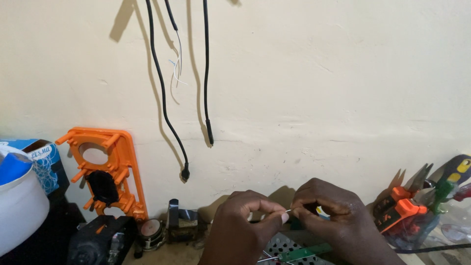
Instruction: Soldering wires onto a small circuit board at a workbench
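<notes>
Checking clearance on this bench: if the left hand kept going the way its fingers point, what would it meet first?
Probably the right hand: the left hand points rightward, fingertips nearly touching it around a thin wire. Depth unclear.

A plastic frame [105,169] leans on the wall [319,88], left of the tool holder [409,221].

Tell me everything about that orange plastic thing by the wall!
The orange plastic frame stands upright, leaning against the cream wall at the left. It has a round hole near the top, a black part set lower down, and short pegs sticking out along its sides. Neither hand touches it.
</notes>
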